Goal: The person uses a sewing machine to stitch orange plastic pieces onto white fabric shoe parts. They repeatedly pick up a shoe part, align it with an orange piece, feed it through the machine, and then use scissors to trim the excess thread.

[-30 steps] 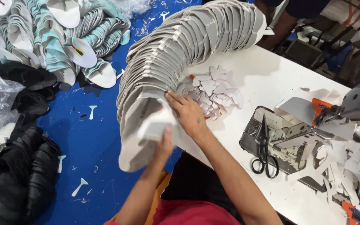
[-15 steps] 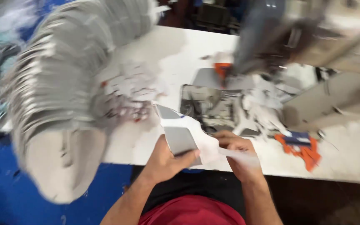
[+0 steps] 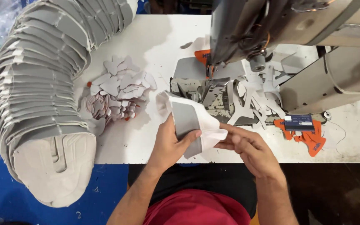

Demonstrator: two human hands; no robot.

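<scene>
My left hand grips a grey and white shoe-upper piece from below, thumb across its grey panel. My right hand pinches the white edge of the same piece at its right end. The piece is held just above the white table, in front of the sewing machine and its metal needle plate.
A long curved stack of grey shoe-upper pieces arches over the table's left side and hangs past its front edge. A pile of small pale cut pieces lies beside it. Orange scraps and white offcuts lie at the right.
My view has swung right from the stack to the sewing machine. My hands left the stack carrying one piece, and both now hold it in front of the machine.
</scene>
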